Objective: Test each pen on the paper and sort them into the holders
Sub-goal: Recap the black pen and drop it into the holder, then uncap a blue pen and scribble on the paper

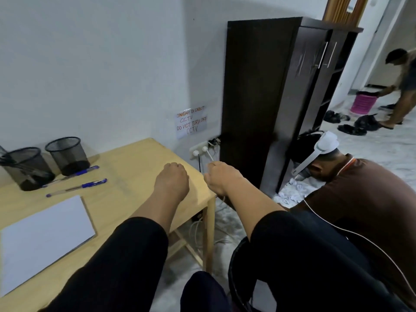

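Two blue pens lie on the wooden table (139,167), one (82,172) just in front of the holders and one (89,184) nearer to me. Two black mesh holders stand at the back left: the left holder (28,170) has dark pens in it, and the right holder (67,155) looks empty. A white sheet of paper (45,235) lies at the front left. My left hand (172,179) is a closed fist over the table's right part. My right hand (221,176) is a fist just past the table's right edge, holding nothing visible.
A white cable runs down from a wall socket (198,152) behind my right hand. A dark cabinet (270,97) stands to the right. A person in a brown shirt (360,199) crouches on the floor beside me; another person (403,86) bends over a pink bin far right.
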A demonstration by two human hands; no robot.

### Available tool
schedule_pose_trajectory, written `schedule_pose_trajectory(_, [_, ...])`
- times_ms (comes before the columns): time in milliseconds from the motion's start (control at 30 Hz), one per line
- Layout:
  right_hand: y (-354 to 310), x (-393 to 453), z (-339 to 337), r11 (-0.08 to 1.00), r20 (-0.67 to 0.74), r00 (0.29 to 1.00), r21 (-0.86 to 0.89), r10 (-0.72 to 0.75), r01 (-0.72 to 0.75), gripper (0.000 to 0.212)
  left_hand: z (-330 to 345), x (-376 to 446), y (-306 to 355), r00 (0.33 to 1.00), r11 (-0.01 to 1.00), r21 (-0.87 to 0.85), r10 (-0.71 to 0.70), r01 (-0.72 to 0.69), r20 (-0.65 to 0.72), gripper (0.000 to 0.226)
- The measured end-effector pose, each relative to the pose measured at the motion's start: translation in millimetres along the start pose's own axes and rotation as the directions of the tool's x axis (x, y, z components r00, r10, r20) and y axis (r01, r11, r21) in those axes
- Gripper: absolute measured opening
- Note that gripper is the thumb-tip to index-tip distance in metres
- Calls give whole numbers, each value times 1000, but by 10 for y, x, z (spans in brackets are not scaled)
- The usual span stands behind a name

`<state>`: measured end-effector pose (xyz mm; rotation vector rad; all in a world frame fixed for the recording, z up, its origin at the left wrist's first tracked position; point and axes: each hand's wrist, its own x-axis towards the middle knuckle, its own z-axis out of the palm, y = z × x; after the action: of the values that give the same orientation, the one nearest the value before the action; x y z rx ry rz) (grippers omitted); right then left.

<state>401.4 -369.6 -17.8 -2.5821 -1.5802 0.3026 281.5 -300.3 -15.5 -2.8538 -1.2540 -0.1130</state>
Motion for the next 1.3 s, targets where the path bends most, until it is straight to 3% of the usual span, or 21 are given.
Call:
schedule_pose_trajectory(400, [-1625, 188, -329, 955, -73, 953, -78, -293, 287, 49, -527, -393, -1598, 971, 978, 38, -198, 205, -136, 40])
schedule_pose_trajectory(700, [-2797, 560, 1, 887, 22, 890, -74, -456, 457, 45, -329, -671, -2912, 906, 912, -51, -410, 407, -109, 30])
schedule_pose_trajectory(800, [-2978, 779, 214, 867, 91, 875, -123, -475, 483, 45, -224, -637, -3090, 899, 898, -111, -434, 426, -60, 28])
schedule_pose_trajectory(1000, [-3059, 1199, 576, 861, 126, 873, -149, -471, 486, 24, 102, -367, -3269, 906, 881, -219, -421, 420, 46, 29])
schedule_pose_trajectory(1200, [-2984, 1455, 723, 854, 107, 864, -136, -491, 502, 27, 372, -97, -3247, 919, 877, -282, -389, 389, 58, 24])
schedule_pose_trajectory(1300, [-2937, 1530, 725, 867, 86, 872, -97, -482, 489, 26, 470, -82, -3281, 913, 851, -362, -407, 379, 0, 22])
